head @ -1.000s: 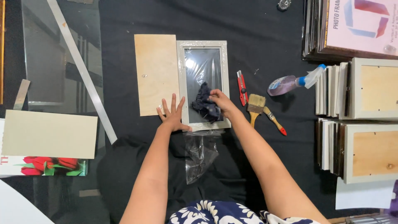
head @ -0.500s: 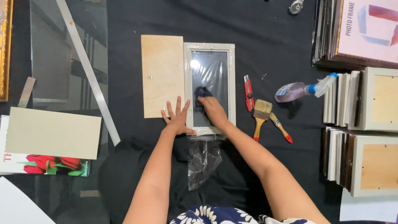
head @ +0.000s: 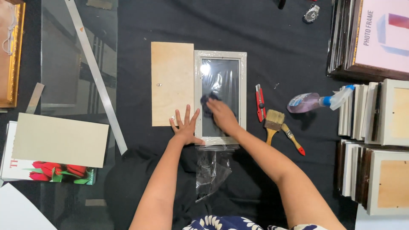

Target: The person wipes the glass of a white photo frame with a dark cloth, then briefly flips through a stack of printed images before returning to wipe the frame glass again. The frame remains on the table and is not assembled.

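Pressing dark cloth onto framed glass with right hand closed on it, left hand splayed bracing frame corner on counter; hard pressure could crack glass.

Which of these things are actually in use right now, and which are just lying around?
In use:
right hand pressing dark cloth on the glass
white picture frame
left hand steadying its edge

Lying about:
wooden backing board
red utility knife
paintbrush
spray bottle
plastic wrap
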